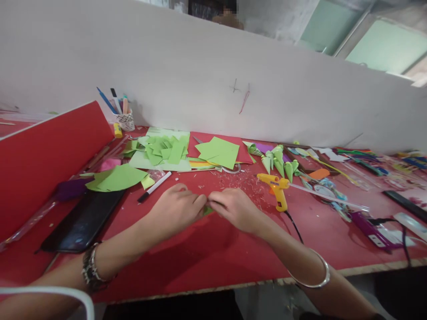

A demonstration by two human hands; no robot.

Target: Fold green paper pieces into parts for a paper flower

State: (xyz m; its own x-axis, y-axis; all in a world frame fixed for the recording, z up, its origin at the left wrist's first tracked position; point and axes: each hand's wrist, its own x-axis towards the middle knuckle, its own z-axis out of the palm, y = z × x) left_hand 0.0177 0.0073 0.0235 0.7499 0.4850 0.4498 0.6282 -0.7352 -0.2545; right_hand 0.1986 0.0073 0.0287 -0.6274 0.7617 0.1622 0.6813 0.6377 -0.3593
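My left hand (180, 205) and my right hand (235, 208) meet over the red tabletop, fingers closed and fingertips together. Between them a small piece of green paper (208, 210) shows below the fingers; most of it is hidden. Just beyond my left hand lies a white marker with a black cap (155, 186). To the right of my right hand a yellow hot glue gun (276, 189) rests on its side, a clear glue stick in its back end. Behind the hands are cut green paper strips (165, 149) and green paper squares (220, 151).
Rolled green paper cones (278, 160) lie at the back right. A black phone (85, 222) lies at left, partly under a green paper fan shape (118, 178). A pen cup (126, 121) stands by the white partition (187, 66). A purple power strip (375, 231) sits at right near the table's front edge.
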